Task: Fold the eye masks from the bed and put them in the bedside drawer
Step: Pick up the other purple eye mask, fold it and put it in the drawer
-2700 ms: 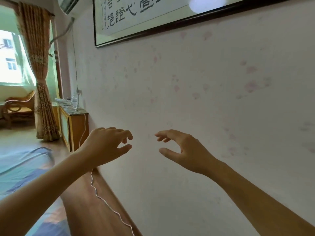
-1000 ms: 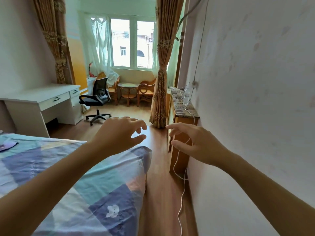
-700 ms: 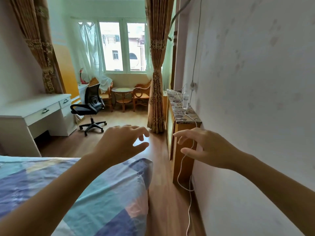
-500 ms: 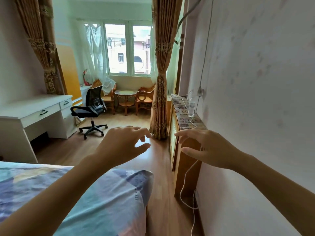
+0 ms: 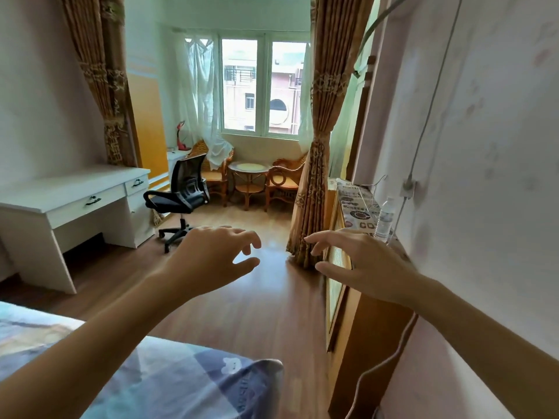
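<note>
Both hands, left (image 5: 208,261) and right (image 5: 366,264), spread and empty; bed's corner (image 5: 211,385) lies below-left, nearer the left hand; no eye masks visible.

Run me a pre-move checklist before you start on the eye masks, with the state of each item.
1. Left hand free: ok, open and holding nothing.
2. Right hand free: ok, open and holding nothing.
3. Eye masks located: not ok, none show on the visible corner of the bed.
4. Bedside drawer located: cannot tell; the wooden cabinet by the wall shows a panelled front, and no drawer can be made out.
5. Path along the floor between bed and cabinet: ok, bare boards.
6. Snag check: not ok, a white cable hangs down the cabinet's near side.
</note>
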`<action>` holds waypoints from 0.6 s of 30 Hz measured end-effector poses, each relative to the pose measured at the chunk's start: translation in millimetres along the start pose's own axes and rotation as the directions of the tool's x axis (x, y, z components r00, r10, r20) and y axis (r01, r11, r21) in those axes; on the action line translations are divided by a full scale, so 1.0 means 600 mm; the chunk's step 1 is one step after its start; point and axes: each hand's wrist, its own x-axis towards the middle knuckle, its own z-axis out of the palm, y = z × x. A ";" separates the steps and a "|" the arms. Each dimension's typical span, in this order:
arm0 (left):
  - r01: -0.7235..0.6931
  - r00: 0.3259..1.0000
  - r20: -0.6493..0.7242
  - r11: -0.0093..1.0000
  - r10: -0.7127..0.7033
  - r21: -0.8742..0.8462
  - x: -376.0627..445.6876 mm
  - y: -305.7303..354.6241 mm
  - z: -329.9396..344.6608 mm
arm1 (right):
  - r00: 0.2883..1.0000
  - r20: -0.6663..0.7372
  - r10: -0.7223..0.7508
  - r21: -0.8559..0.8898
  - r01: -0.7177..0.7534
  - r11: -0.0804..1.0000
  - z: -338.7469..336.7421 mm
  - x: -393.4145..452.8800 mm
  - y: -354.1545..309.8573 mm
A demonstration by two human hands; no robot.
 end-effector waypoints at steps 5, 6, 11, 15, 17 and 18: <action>0.027 0.999 -0.028 1.000 -0.027 -0.008 0.124 -0.060 0.064 | 0.998 0.025 -0.059 0.044 0.058 0.997 0.035 0.127 0.072; 0.029 0.999 -0.038 1.000 -0.029 -0.008 0.151 -0.074 0.080 | 0.997 0.023 -0.069 0.034 0.068 0.997 0.041 0.156 0.091; 0.055 0.997 -0.056 0.998 -0.057 -0.036 0.291 -0.156 0.166 | 0.999 0.028 -0.046 0.008 0.046 0.999 0.060 0.291 0.189; 0.064 0.997 -0.032 0.996 -0.066 -0.061 0.402 -0.204 0.228 | 0.999 0.034 0.015 -0.004 -0.015 1.000 0.067 0.371 0.272; 0.047 0.999 -0.024 0.996 -0.049 -0.073 0.450 -0.217 0.251 | 0.999 0.033 0.029 -0.002 -0.029 1.000 0.069 0.406 0.308; 0.038 0.999 -0.023 0.996 -0.039 -0.078 0.472 -0.224 0.262 | 0.999 0.030 0.033 -0.002 -0.033 0.999 0.071 0.425 0.326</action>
